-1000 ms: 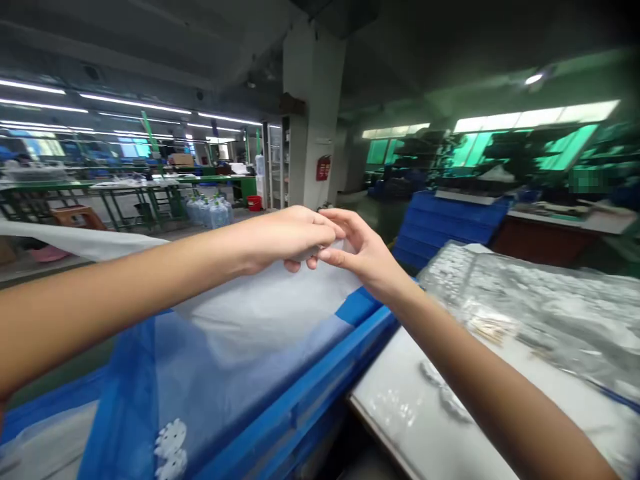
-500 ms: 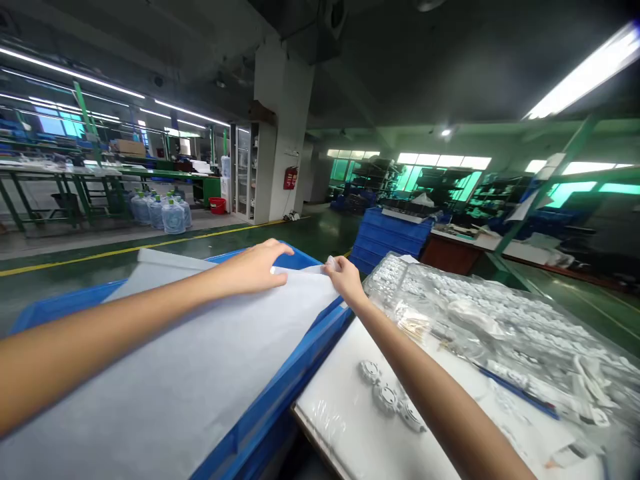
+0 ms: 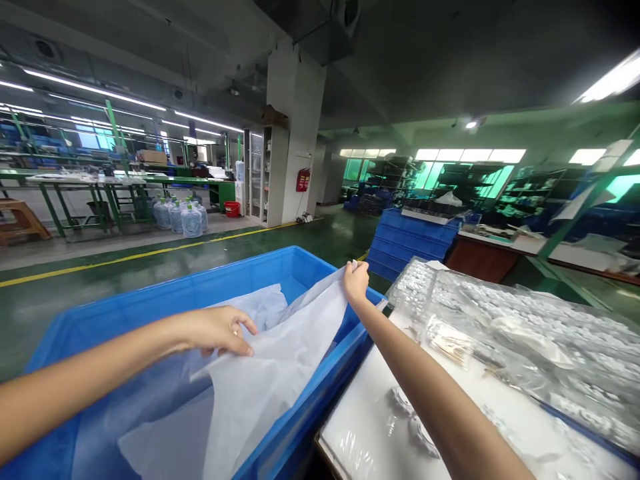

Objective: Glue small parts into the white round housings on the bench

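Observation:
A thin white sheet [image 3: 270,360] hangs creased and partly folded inside a large blue crate [image 3: 165,287]. My right hand [image 3: 356,281] is closed on its raised corner, above the crate's right rim. Over the crate, my left hand [image 3: 225,330] has its thumb and forefinger apart, with the fingertips at the sheet's surface. Whether they press on it I cannot tell. Behind the raised part, more white sheet [image 3: 263,303] lies inside the crate.
To the right, a white-topped table [image 3: 360,400] bears round white parts [image 3: 423,433], cotton swabs [image 3: 450,343] and plastic-covered trays of small white parts [image 3: 540,313]. Stacked blue crates [image 3: 410,240] stand behind it. Water bottles [image 3: 191,220] stand on the floor at the far left.
The sheet lay spread across the crate and is now gathered toward the right, baring the crate's inside. My left hand moved down and left; my right hand still holds the corner.

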A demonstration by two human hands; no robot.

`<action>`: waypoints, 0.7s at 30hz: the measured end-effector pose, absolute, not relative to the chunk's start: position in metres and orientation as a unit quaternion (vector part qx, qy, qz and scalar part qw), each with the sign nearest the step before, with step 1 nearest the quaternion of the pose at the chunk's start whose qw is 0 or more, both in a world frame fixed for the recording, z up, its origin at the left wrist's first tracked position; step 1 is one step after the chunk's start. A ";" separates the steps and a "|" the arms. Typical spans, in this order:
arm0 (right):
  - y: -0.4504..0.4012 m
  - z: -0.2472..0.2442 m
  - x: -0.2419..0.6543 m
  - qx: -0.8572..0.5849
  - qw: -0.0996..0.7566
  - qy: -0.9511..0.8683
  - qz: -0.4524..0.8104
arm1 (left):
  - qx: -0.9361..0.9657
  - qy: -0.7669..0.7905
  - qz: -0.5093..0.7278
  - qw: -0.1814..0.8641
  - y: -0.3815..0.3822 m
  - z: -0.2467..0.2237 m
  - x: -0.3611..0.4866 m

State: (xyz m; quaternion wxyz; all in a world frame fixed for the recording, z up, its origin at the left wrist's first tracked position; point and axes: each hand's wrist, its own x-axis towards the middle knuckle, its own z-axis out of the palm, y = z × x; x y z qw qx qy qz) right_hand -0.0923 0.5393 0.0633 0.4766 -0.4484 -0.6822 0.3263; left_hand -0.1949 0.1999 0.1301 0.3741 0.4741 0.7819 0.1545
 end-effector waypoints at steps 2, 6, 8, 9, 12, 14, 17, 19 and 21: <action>0.539 0.060 -0.098 -0.438 0.502 -0.661 0.345 | 0.524 0.789 0.117 0.299 0.196 0.115 -0.189; 0.548 0.061 -0.105 -0.414 0.547 -0.612 0.392 | 0.542 0.814 0.074 0.195 0.196 0.098 -0.183; 0.557 0.065 -0.109 -0.403 0.560 -0.586 0.425 | 0.533 0.835 0.046 0.128 0.200 0.100 -0.194; 0.561 0.067 -0.112 -0.396 0.561 -0.574 0.447 | 0.523 0.847 0.030 0.089 0.203 0.105 -0.204; 0.572 0.074 -0.119 -0.360 0.541 -0.539 0.537 | 0.473 0.879 0.001 -0.052 0.213 0.128 -0.241; 0.575 0.077 -0.122 -0.324 0.517 -0.516 0.602 | 0.439 0.888 0.003 -0.136 0.218 0.148 -0.262; 0.574 0.083 -0.124 -0.265 0.501 -0.479 0.670 | 0.382 0.891 0.021 -0.245 0.218 0.170 -0.277; 0.574 0.090 -0.124 -0.228 0.505 -0.458 0.695 | 0.358 0.866 0.041 -0.346 0.211 0.176 -0.272; 0.577 0.100 -0.123 -0.200 0.511 -0.445 0.708 | 0.360 0.823 0.053 -0.436 0.197 0.175 -0.258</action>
